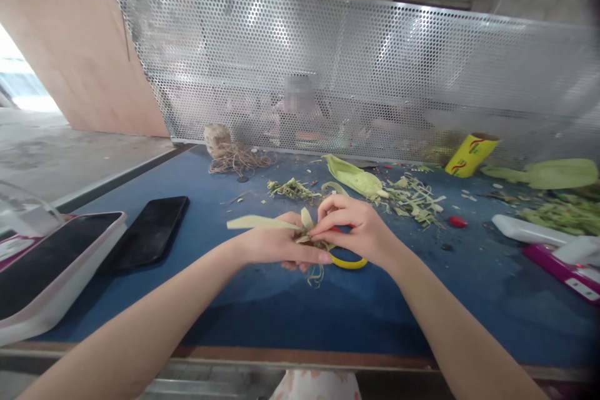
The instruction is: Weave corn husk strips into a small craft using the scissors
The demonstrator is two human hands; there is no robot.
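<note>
My left hand (274, 245) is closed round a small bundle of pale green corn husk strips (255, 222). One long strip sticks out to the left over the back of that hand, and thin curled shreds (315, 276) hang below it. The fingertips of my right hand (352, 225) pinch the bundle from the other side. Just behind and under my hands lies a pair of scissors with a yellow handle loop (350, 262) and some red on it. Its blades are hidden. Fingers cover the middle of the bundle.
On the blue table (262, 312) lie a black phone (152, 231), a tangle of twine (237, 159), a corn husk (354, 176), husk shreds (415, 200), a yellow roll (471, 155) and a purple power strip (562, 269). A perforated metal screen (328, 62) stands behind; a person sits beyond it.
</note>
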